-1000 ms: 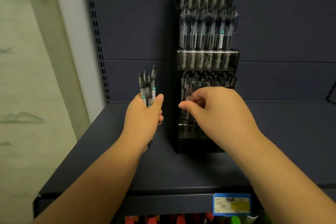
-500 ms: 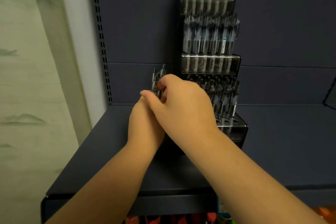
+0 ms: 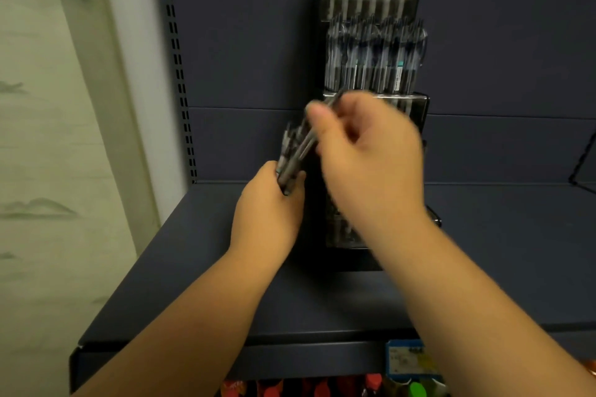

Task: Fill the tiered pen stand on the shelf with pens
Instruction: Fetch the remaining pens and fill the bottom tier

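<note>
Right hand (image 3: 371, 155) has lifted one pen (image 3: 309, 142) clear of left hand's (image 3: 267, 213) gripped bundle (image 3: 287, 155); light, stiff, slick barrel, so pinch mid-barrel.

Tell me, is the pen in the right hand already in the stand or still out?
Out. The right hand pinches one pen, tilted, just above the bundle in the left hand.

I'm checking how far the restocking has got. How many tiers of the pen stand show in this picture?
3. The top tier sits at the frame's upper edge, the middle tier below it is packed with pens, and the bottom tier is mostly hidden behind the right hand.
</note>
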`<move>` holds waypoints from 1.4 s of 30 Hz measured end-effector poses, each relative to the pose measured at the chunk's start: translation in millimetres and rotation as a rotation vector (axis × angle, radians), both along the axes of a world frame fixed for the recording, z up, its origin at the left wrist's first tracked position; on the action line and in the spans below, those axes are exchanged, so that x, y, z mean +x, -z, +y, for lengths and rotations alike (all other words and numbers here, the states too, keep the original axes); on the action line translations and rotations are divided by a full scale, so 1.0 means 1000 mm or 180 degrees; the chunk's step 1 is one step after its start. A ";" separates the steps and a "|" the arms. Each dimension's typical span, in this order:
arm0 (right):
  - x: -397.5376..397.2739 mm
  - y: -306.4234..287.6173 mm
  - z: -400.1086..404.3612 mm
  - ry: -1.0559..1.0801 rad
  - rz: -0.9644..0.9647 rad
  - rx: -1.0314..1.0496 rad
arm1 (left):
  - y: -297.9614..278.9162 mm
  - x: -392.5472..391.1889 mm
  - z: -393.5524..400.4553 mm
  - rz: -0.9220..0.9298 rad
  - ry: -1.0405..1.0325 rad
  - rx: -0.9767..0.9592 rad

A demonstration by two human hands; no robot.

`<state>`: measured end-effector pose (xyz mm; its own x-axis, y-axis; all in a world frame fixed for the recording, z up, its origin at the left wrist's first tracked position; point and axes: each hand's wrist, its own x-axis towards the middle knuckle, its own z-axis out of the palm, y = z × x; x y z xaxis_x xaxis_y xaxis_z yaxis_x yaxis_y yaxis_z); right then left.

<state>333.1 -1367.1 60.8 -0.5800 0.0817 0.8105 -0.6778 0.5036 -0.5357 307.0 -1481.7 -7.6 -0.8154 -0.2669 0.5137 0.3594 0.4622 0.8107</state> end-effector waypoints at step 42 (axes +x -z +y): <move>-0.009 0.008 0.065 0.0555 -0.1276 0.1544 | 0.005 -0.008 -0.002 -0.0229 -0.0083 0.0442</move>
